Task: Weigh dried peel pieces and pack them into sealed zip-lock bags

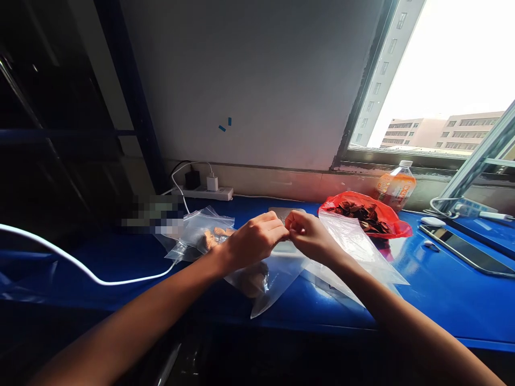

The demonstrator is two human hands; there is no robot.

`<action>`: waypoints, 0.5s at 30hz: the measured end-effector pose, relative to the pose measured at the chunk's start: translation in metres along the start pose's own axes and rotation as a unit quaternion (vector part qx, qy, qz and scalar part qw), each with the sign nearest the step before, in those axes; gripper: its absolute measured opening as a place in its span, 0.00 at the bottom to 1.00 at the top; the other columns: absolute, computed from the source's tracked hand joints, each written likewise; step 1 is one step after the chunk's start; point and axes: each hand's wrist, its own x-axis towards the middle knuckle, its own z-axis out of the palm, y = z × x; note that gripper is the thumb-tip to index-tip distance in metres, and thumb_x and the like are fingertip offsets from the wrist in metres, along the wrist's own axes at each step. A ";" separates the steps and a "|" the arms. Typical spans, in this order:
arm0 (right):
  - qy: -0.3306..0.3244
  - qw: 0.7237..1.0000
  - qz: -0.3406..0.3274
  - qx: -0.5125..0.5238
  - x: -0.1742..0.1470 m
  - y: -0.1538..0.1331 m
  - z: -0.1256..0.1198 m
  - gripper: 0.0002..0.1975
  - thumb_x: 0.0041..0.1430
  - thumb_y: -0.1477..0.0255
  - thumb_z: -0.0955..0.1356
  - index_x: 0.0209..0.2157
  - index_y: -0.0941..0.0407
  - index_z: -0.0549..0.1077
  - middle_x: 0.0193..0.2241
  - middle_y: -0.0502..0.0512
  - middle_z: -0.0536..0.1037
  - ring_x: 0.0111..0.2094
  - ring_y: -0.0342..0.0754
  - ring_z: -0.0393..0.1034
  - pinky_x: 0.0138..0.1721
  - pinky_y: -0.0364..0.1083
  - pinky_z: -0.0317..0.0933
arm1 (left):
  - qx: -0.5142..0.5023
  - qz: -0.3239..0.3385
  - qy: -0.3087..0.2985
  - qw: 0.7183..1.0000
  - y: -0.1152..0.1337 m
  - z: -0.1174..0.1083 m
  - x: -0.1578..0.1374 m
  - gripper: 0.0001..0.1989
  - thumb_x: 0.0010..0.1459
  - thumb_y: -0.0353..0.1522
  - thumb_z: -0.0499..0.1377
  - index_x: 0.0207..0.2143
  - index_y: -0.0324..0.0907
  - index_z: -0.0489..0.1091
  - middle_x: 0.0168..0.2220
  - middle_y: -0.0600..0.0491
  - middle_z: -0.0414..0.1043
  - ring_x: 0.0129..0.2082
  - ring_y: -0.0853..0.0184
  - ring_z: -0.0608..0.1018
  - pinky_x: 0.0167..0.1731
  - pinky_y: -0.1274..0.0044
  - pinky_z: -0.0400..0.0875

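On the blue desk, both hands' fingers pinch a clear plastic zip bag holding brownish pieces. Beside it, a red plastic bag holds dark brown chips; another clear bag holds tan pieces.

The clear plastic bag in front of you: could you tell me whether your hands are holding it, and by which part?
Both hands, left hand and right hand, pinch the clear plastic bag by its top edge, fingers meeting at the middle; the rest hangs to the blue table.

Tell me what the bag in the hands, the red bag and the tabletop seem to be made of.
Clear bag, pinched at its top edge by the left hand and right hand: thin see-through plastic film, glossy, creased. Red bag: thin crinkled plastic, shiny, holding dark brown pieces. Tabletop: hard, smooth blue surface with window glare, probably painted or laminated; the base material cannot be told.
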 end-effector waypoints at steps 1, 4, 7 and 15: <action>0.011 1.000 0.005 -0.011 0.000 0.000 -0.001 0.05 0.40 0.79 0.61 0.22 0.55 0.64 0.19 0.47 0.65 0.23 0.41 0.57 0.23 0.41 0.48 | -0.006 0.000 0.001 1.000 0.000 -0.001 0.001 0.11 0.63 0.24 0.50 0.32 0.36 0.72 0.29 0.50 0.73 0.33 0.67 0.72 0.36 0.76 0.69; 0.008 1.000 0.014 0.005 0.001 -0.002 -0.007 0.05 0.42 0.78 0.61 0.22 0.55 0.65 0.19 0.47 0.66 0.23 0.42 0.58 0.23 0.42 0.49 | -0.033 -0.023 0.007 0.999 -0.002 -0.002 0.001 0.13 0.64 0.28 0.50 0.29 0.38 0.70 0.28 0.51 0.72 0.31 0.68 0.71 0.36 0.76 0.69; -0.039 0.998 -0.009 0.042 -0.002 -0.008 -0.011 0.04 0.49 0.73 0.63 0.24 0.55 0.68 0.22 0.49 0.70 0.25 0.43 0.62 0.26 0.42 0.54 | -0.052 -0.057 0.004 0.997 -0.009 -0.001 -0.002 0.10 0.64 0.28 0.51 0.31 0.38 0.70 0.29 0.52 0.72 0.32 0.67 0.71 0.37 0.75 0.68; -0.082 0.994 -0.045 -0.053 -0.006 -0.007 -0.009 0.10 0.55 0.65 0.65 0.25 0.56 0.71 0.24 0.52 0.74 0.25 0.43 0.65 0.26 0.42 0.56 | -0.068 -0.107 -0.014 0.992 -0.021 -0.001 -0.006 0.06 0.61 0.27 0.53 0.34 0.39 0.71 0.32 0.51 0.74 0.35 0.65 0.70 0.38 0.73 0.67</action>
